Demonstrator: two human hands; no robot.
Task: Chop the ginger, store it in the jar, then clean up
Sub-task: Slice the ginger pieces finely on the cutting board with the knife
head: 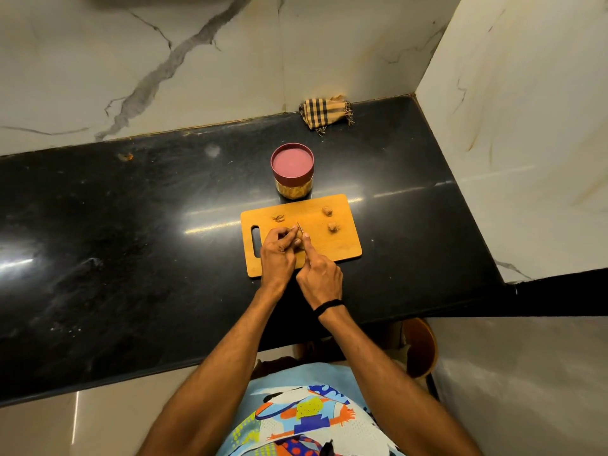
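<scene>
On the cutting board, the left hand curled its fingers round a ginger piece, pinning it down. The right hand gripped a knife, forefinger along the blade, touching that piece's right side. The lidded jar stood just behind the board.

black polished stone counter, wooden cutting board lying flat on it, red-lidded jar just beside the board at twelve o'clock, checked cloth bunched at one o'clock against the wall, small orange scrap at ten o'clock
</scene>
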